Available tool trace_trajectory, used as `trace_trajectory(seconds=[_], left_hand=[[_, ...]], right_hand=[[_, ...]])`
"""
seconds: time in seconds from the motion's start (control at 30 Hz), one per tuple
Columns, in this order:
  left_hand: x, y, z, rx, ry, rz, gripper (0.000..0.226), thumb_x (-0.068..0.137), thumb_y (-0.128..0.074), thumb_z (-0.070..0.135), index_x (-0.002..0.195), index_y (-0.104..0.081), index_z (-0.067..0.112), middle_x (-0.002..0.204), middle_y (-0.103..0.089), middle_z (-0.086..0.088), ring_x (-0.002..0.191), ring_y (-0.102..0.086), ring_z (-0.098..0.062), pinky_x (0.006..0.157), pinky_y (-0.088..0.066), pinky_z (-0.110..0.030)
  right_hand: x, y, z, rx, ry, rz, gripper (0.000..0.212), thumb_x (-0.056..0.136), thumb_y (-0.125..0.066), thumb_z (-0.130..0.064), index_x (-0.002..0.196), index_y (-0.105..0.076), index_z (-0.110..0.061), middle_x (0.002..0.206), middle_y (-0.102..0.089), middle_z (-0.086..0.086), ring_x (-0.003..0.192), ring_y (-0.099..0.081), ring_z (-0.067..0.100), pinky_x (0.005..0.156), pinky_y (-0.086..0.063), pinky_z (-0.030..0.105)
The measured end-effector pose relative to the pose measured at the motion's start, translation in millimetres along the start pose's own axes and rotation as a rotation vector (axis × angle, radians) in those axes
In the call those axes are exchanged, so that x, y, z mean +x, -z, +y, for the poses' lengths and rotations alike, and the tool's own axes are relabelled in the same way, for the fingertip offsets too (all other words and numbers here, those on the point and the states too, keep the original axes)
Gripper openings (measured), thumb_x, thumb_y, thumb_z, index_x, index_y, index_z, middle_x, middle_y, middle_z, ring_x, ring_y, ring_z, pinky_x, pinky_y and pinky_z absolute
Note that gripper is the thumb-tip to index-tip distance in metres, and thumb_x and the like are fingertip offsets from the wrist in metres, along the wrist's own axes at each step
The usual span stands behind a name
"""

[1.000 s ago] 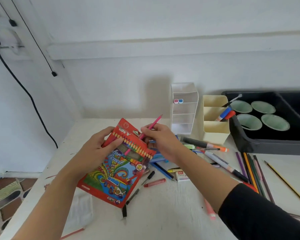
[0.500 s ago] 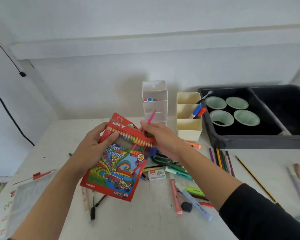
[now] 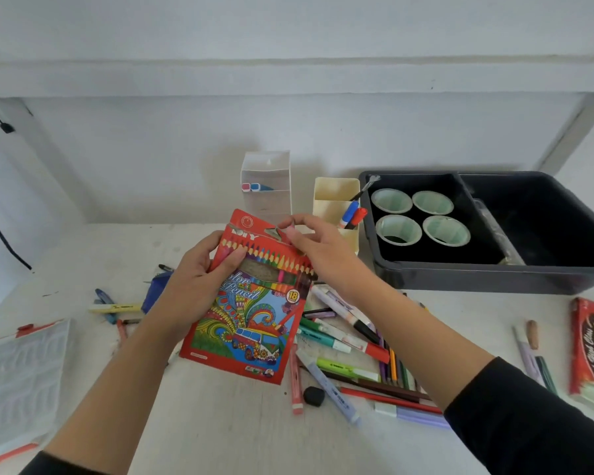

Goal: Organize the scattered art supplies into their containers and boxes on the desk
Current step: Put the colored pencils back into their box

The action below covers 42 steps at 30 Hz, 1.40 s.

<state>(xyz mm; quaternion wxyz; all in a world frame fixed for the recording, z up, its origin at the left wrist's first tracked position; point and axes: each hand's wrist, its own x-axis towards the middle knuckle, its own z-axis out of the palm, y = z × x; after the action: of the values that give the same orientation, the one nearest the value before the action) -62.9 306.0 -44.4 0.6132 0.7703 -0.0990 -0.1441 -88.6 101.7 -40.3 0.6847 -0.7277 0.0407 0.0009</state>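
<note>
My left hand (image 3: 199, 279) grips a red colour-pencil box (image 3: 254, 323) by its left edge, thumb across the printed front, and holds it above the desk. My right hand (image 3: 318, 250) pinches the box's top flap at its upper right corner. Through the box's window several coloured pencils show inside. Loose markers, pens and pencils (image 3: 354, 358) lie scattered on the white desk (image 3: 220, 423) under and right of the box. A black eraser (image 3: 313, 395) lies among them.
A clear tiered organizer (image 3: 266, 186) and a cream pen holder (image 3: 335, 204) with two markers stand at the back. A dark grey bin (image 3: 494, 275) with several pale green cups sits back right. A red box (image 3: 592, 351) lies far right, a clear pouch (image 3: 18, 382) far left.
The pink pencil that my right hand held above the box has gone into it. My right hand now pinches the top flap. The view has shifted right.
</note>
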Motion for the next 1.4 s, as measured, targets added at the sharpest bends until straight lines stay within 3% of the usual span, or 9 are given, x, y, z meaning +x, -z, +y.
trace_trajectory(seconds=[0.1,0.27,0.5,0.7,0.8,0.9,1.0,1.13,1.4], left_hand=[[-4,-7,-3,-0.009,0.003,0.013,0.027,0.095,-0.060,0.040,0.119,-0.057,0.029,0.104,-0.077,0.000,0.087,-0.077,-0.025,0.077,-0.062,-0.045],[-8,-16,-9,-0.014,0.009,0.024,0.025,0.094,-0.061,0.042,0.117,-0.057,0.034,0.100,-0.077,0.005,0.085,-0.077,-0.022,0.076,-0.062,-0.044],[-5,-30,-5,-0.011,0.017,-0.009,0.025,0.092,-0.061,0.045,0.115,-0.057,0.037,0.101,-0.076,0.006,0.086,-0.077,-0.022,0.078,-0.062,-0.045],[-7,-38,-12,0.058,0.018,-0.094,0.023,0.094,-0.059,0.043,0.115,-0.056,0.036,0.100,-0.076,0.007,0.084,-0.077,-0.020,0.075,-0.062,-0.041],[-8,-40,-19,0.009,0.052,-0.092,0.026,0.091,-0.060,0.043,0.115,-0.057,0.035,0.102,-0.076,0.005,0.086,-0.077,-0.022,0.080,-0.061,-0.047],[-5,-36,-22,-0.024,0.069,-0.081,0.032,0.090,-0.062,0.046,0.119,-0.057,0.033,0.105,-0.076,0.002,0.089,-0.076,-0.026,0.085,-0.059,-0.054],[-3,-31,-23,-0.047,0.060,-0.082,0.027,0.093,-0.062,0.042,0.118,-0.059,0.031,0.106,-0.076,0.000,0.090,-0.076,-0.028,0.085,-0.059,-0.053],[-3,-24,-26,-0.053,0.048,-0.044,0.020,0.095,-0.060,0.039,0.115,-0.060,0.033,0.102,-0.077,0.005,0.086,-0.077,-0.022,0.070,-0.063,-0.038],[-7,-26,-31,-0.047,0.064,-0.018,0.014,0.096,-0.059,0.038,0.110,-0.060,0.036,0.099,-0.077,0.010,0.083,-0.077,-0.017,0.065,-0.061,-0.033]], right_hand=[[-4,10,0,-0.052,0.022,0.067,0.027,0.106,-0.045,-0.023,0.114,-0.063,-0.005,0.067,-0.065,-0.009,0.061,-0.065,0.003,0.058,-0.054,0.023],[-12,21,9,-0.096,-0.056,-0.016,0.023,0.102,-0.055,-0.017,0.111,-0.069,-0.003,0.091,-0.070,0.005,0.075,-0.065,0.009,0.067,-0.056,0.022],[-29,38,21,-0.104,0.048,0.155,0.003,0.094,-0.068,-0.013,0.091,-0.068,-0.010,0.083,-0.074,0.006,0.079,-0.071,0.011,0.067,-0.057,0.026],[-48,56,33,-0.379,0.068,0.099,0.027,0.098,-0.060,-0.038,0.088,-0.075,-0.018,0.090,-0.072,-0.006,0.090,-0.065,0.008,0.084,-0.053,0.030],[-67,57,44,-0.431,0.143,0.146,0.017,0.099,-0.060,-0.033,0.107,-0.070,-0.023,0.106,-0.066,-0.010,0.098,-0.060,0.006,0.079,-0.051,0.021],[-87,57,56,-0.512,0.244,0.227,0.004,0.097,-0.062,-0.025,0.097,-0.065,-0.022,0.091,-0.064,-0.010,0.083,-0.057,0.010,0.064,-0.043,0.017],[-102,63,71,-0.620,0.200,0.021,0.008,0.092,-0.067,-0.018,0.084,-0.064,-0.020,0.069,-0.059,-0.006,0.064,-0.052,0.012,0.058,-0.038,0.016],[-124,65,89,-1.027,0.194,-0.305,0.004,0.086,-0.070,-0.027,0.082,-0.072,-0.025,0.077,-0.059,-0.012,0.074,-0.054,0.008,0.064,-0.042,0.018],[-141,63,112,-1.212,0.306,-0.207,0.015,0.086,-0.076,-0.037,0.093,-0.077,-0.024,0.084,-0.064,-0.007,0.080,-0.057,0.013,0.071,-0.046,0.029]])
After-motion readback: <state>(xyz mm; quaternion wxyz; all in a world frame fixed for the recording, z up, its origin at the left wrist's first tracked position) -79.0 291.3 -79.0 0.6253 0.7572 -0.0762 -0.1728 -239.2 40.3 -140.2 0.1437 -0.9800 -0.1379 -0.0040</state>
